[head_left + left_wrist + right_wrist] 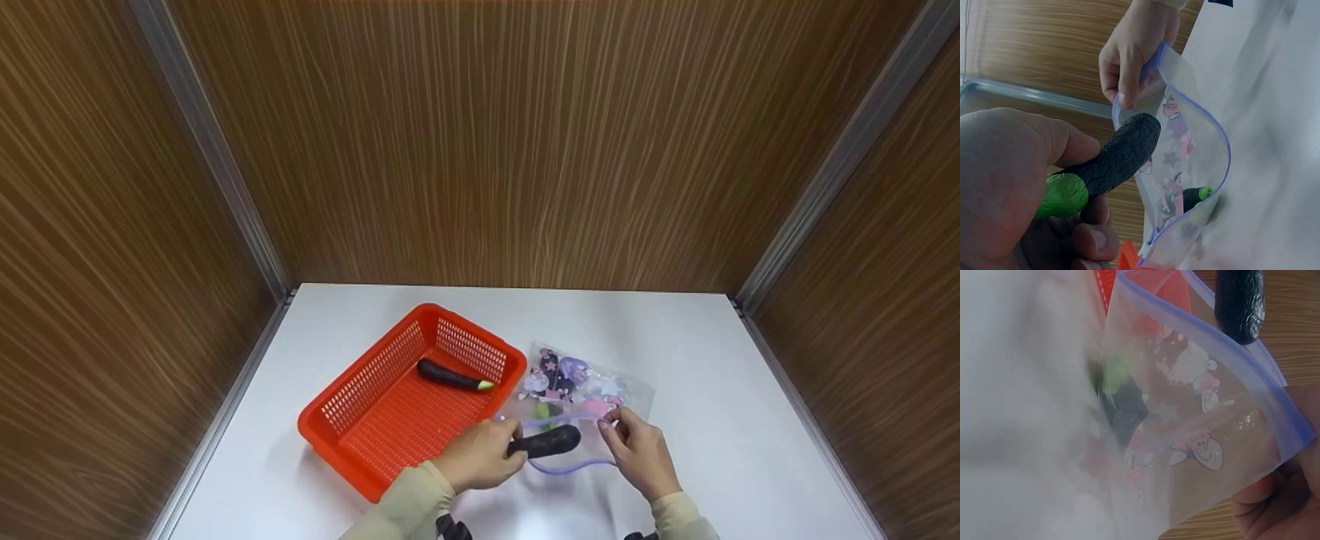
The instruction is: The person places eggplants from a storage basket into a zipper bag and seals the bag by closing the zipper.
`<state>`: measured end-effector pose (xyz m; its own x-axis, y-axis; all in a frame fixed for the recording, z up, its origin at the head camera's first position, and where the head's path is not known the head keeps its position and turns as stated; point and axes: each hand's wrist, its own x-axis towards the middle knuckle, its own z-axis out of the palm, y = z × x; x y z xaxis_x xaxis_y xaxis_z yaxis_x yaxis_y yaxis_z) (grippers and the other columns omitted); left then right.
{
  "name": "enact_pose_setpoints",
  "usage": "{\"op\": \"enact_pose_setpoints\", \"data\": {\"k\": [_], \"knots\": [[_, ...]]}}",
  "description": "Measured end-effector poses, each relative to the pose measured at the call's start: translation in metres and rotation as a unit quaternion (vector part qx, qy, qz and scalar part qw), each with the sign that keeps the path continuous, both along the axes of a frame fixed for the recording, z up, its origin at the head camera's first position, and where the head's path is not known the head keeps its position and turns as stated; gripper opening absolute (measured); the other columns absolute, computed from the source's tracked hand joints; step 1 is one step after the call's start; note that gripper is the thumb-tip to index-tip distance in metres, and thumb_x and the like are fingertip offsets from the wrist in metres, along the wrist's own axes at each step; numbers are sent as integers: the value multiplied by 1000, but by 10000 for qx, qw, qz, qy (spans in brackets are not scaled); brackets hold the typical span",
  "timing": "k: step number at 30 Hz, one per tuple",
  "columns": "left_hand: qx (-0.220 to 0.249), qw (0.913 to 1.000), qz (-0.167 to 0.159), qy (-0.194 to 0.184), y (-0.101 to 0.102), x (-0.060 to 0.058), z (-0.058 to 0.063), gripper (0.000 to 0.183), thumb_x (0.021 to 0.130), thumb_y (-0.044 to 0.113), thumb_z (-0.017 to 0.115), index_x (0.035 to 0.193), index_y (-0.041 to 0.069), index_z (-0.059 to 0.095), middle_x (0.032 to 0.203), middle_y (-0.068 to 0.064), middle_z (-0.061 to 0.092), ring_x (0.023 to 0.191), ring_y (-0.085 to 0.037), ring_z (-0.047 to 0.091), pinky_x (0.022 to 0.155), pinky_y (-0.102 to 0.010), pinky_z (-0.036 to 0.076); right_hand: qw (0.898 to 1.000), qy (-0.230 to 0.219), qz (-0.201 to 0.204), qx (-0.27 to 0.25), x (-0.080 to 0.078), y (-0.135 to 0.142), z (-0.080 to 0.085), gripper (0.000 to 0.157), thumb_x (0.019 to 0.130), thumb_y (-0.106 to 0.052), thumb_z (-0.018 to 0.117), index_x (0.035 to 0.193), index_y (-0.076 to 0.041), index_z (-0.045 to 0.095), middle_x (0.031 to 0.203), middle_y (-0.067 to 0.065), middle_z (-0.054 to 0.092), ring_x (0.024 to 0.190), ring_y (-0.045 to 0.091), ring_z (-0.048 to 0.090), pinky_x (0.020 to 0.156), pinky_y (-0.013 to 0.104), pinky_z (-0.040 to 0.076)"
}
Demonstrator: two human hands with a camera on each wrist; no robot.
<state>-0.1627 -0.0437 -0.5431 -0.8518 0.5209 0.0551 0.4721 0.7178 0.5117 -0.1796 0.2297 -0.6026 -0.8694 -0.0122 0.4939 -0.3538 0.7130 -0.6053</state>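
Observation:
My left hand (484, 454) grips a dark eggplant (553, 442) near its green stem end, which shows in the left wrist view. The blunt dark end points at the mouth of a clear zip bag (630, 390) printed with pink and purple cartoon figures. With thumb and fingers, my right hand (637, 454) pinches one end of the bag's purple zip edge. The mouth gapes wide, its two edges bowed apart. Inside the bag lies another eggplant (1123, 405) with a green end, seen through the plastic.
An orange perforated basket (311, 424) stands left of the bag on the white table (697, 352). One eggplant (448, 375) lies in it, toward the far right side. Wood-grain panels (480, 150) enclose the table at the back and both sides.

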Motion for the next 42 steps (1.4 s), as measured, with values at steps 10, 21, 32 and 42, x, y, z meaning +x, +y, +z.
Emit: {"op": "enact_pose_setpoints", "data": {"k": [10,21,32,42], "knots": [[-124,9999,-44,-44,23,-3,-12,16,84,32,59,89,19,52,72,11,50,65,-6,48,60,-26,41,9999,-24,74,-89,2,-3,0,7,85,-24,65,81,-25,59,53,-15,40,44,5,35,42,23,29],[-131,9997,-115,-151,48,-5,-25,17,86,31,55,89,15,49,72,6,50,62,-8,48,58,-26,41,9998,91,89,-131,3,-7,1,11,84,-20,66,79,-25,58,52,-16,39,43,4,33,40,22,27],[-301,9995,54,7,62,-6,-38,23,86,34,56,97,14,50,73,4,52,65,-9,50,61,-28,43,9998,34,131,-134,5,-13,4,13,83,-18,67,79,-25,57,53,-16,40,44,4,35,41,22,29],[-345,9994,-5,57,71,-10,-48,19,86,33,56,85,15,50,68,5,49,61,-10,48,57,-28,41,9996,135,247,-58,6,-20,5,14,83,-17,67,79,-25,57,54,-18,40,44,3,35,42,22,30]]}}
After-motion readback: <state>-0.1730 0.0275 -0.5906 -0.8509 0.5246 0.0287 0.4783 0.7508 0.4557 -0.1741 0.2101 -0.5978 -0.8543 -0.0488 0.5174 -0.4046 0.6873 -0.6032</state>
